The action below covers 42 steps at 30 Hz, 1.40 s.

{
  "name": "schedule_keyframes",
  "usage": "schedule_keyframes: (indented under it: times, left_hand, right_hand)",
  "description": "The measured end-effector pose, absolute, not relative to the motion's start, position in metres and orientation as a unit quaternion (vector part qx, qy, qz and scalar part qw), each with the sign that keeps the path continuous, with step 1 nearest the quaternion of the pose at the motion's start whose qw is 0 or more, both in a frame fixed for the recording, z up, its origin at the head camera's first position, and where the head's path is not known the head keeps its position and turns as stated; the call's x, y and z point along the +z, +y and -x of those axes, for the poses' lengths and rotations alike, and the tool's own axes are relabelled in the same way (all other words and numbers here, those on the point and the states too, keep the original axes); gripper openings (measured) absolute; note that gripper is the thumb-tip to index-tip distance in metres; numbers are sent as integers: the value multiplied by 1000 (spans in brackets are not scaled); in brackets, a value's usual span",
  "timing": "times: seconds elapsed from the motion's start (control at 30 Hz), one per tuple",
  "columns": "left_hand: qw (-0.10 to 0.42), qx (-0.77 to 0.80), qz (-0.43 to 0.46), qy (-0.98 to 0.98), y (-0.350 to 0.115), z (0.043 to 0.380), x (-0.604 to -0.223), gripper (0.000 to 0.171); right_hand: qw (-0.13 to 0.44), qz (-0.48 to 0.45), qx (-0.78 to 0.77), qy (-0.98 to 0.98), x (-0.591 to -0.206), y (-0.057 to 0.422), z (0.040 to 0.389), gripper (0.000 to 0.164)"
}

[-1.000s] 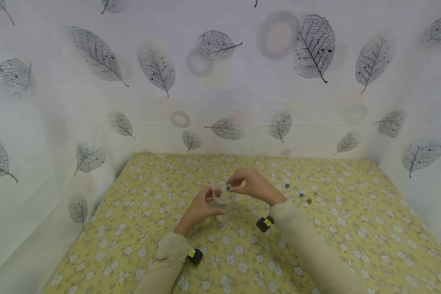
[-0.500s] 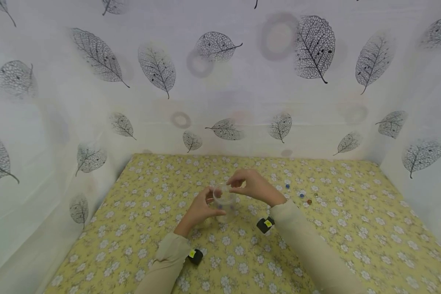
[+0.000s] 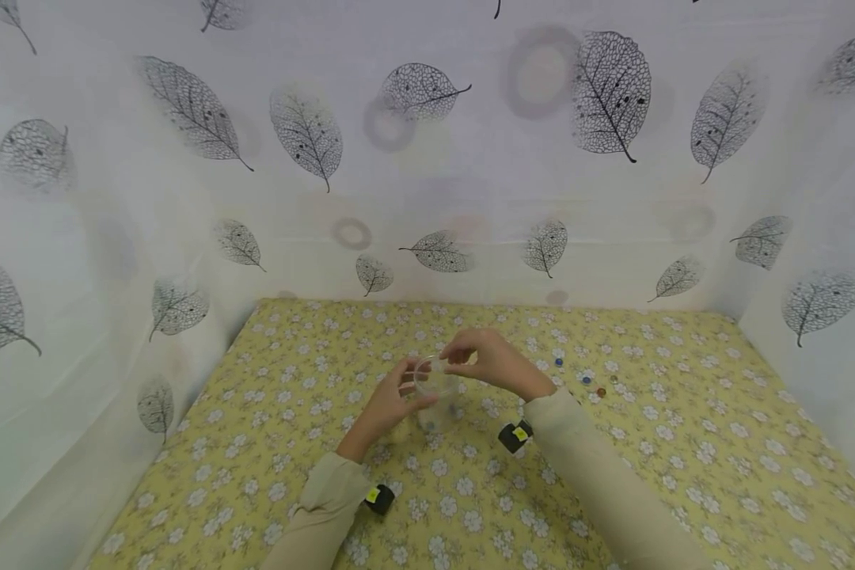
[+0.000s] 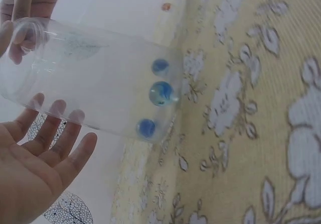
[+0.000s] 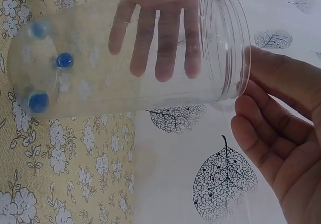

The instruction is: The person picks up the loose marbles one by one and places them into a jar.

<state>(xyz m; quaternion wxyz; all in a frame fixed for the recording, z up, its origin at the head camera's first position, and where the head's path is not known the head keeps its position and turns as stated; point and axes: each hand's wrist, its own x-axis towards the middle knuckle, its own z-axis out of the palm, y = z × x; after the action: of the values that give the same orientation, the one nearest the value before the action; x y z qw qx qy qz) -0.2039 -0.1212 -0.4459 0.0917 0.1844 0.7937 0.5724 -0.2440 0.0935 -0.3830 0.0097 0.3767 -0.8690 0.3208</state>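
A clear plastic jar [image 3: 438,405] stands upright on the flowered tablecloth, its mouth uncovered. Three blue-toned marbles [image 4: 161,93] lie at its bottom, one of them clear with a blue swirl. My left hand [image 3: 390,402] holds the jar's upper part, fingers along one side and thumb on the other near the rim. Over the mouth is my right hand [image 3: 486,362], thumb and forefinger beside the rim [image 5: 239,48]. No marble shows between the right fingers, which are loosely bent in the right wrist view.
To the right on the cloth lie several loose marbles: a blue marble [image 3: 559,362], another blue marble [image 3: 587,381], an orange marble [image 3: 602,393] and a clear marble [image 3: 614,379]. A leaf-print curtain [image 3: 463,182] hangs behind the table and at both sides.
A blue marble pinched in my right hand at the jar's mouth was let go and dropped inside. My left thumb has shifted slightly up the jar; the right hand stays at the rim.
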Motion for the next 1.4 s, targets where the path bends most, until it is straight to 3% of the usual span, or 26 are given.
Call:
schedule_keyframes:
  times: [0.37,0.87,1.13,1.4]
  left_hand:
    - [105,618,-189,756,-124,207,-455,65]
    - [111,626,-211,743,-124,207,-458,64]
    - [125,615,-196,753,-125,207,-460,64]
    - [131,615,-187,755,-124,205,-459,64]
  right_hand:
    - [31,-355,342,-870,-381,121,238,20]
    - [103,-250,300,-915,-392,232,230,14]
    - [112,-212,283,-929,-410,271,227,14]
    - [88,-178,279,-940,-425,288,227,18]
